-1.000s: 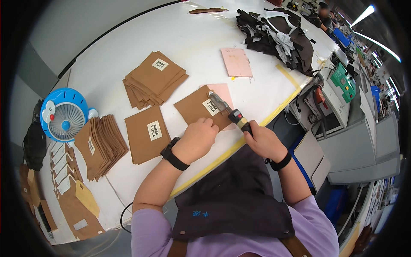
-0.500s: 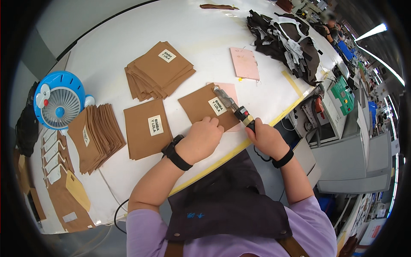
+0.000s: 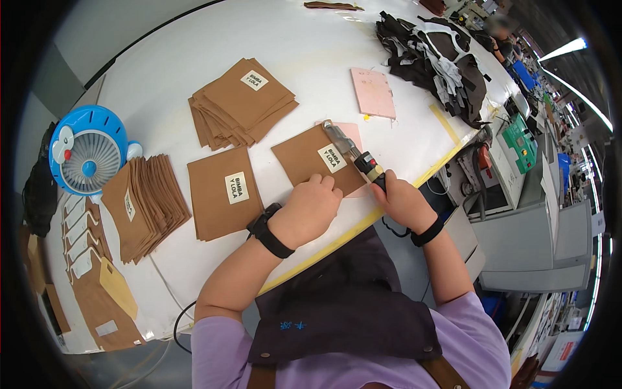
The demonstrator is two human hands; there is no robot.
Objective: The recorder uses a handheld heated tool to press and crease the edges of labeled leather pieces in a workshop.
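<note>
A brown fabric piece [image 3: 297, 154] with a pale printed label [image 3: 332, 159] lies on the white table, partly over a pink sheet [image 3: 350, 133]. Curled fingers of my left hand [image 3: 308, 211] press on its near edge; the fingertips are partly hidden. My right hand [image 3: 405, 204] is closed round the black handle of a hand-held tool [image 3: 368, 165] with a long silver metal head. That head rests on or just above the piece's right side, beside the label; I cannot tell whether it touches. Left of my left hand lies another labelled brown piece [image 3: 210, 201].
Brown pieces form a fanned stack [image 3: 227, 107] at the back and a thick pile [image 3: 146, 211] at left, beside a blue fan [image 3: 89, 150]. A pink pad [image 3: 374, 94] and a dark fabric heap [image 3: 440, 71] lie at back right. Yellow tape [image 3: 424, 175] runs along the table edge.
The view has shifted slightly. The tool's head sits a little further up along the right side of the brown fabric piece; my left hand stays on the near edge.
</note>
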